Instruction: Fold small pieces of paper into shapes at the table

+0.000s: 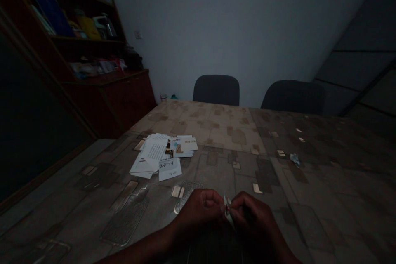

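My left hand (201, 208) and my right hand (252, 214) meet at the near edge of the table (222, 161). Both pinch a small folded piece of paper (227, 207) between their fingertips; it looks white with a touch of red. The room is dim, so the paper's shape is hard to make out. A loose pile of white papers and cards (163, 154) lies on the table to the far left of my hands, out of their reach.
A small crumpled bluish scrap (295, 159) lies on the table at right. Two dark chairs (216, 89) (292, 96) stand at the far side. A dark wooden shelf unit (93, 53) with books and objects fills the left wall.
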Tool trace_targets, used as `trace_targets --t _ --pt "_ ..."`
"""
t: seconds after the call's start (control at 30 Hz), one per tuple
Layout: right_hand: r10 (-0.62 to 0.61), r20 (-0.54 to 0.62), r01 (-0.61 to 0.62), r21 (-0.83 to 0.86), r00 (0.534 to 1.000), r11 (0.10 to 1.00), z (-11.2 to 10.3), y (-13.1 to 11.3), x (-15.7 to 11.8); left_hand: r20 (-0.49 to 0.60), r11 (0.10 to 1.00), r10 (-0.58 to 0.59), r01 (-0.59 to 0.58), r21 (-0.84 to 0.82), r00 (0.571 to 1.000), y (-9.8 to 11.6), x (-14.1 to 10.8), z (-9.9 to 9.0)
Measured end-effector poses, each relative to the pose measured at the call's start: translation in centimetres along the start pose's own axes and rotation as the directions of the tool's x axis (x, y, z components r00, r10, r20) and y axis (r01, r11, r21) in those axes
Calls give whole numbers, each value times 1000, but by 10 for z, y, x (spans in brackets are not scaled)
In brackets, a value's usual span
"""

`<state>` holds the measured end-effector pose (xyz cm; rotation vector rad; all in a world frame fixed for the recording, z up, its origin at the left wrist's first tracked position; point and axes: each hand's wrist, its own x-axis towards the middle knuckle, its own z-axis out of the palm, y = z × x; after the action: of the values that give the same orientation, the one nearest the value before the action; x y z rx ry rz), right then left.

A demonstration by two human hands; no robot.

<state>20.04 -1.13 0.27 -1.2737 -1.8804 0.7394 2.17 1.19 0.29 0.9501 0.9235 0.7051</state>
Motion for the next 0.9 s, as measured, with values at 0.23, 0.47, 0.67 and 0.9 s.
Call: trace_targets --t 0.23,0.47,0.67,0.9 --pt "-37 -32 37 4 999 999 0 -3 -1 -17 989 13 -10 151 1000 -2 -3 2" --pt "-80 -45 81 3 996 997 -2 -4 -1 -29 993 74 -71 98 997 -6 -7 3" --pt "140 -30 -136 112 990 984 -5 -12 -1 -83 987 140 -132 87 987 -4 -10 5" --pt "113 42 -118 160 993 980 -6 -11 0 -144 961 200 -166 220 969 7 -15 8"
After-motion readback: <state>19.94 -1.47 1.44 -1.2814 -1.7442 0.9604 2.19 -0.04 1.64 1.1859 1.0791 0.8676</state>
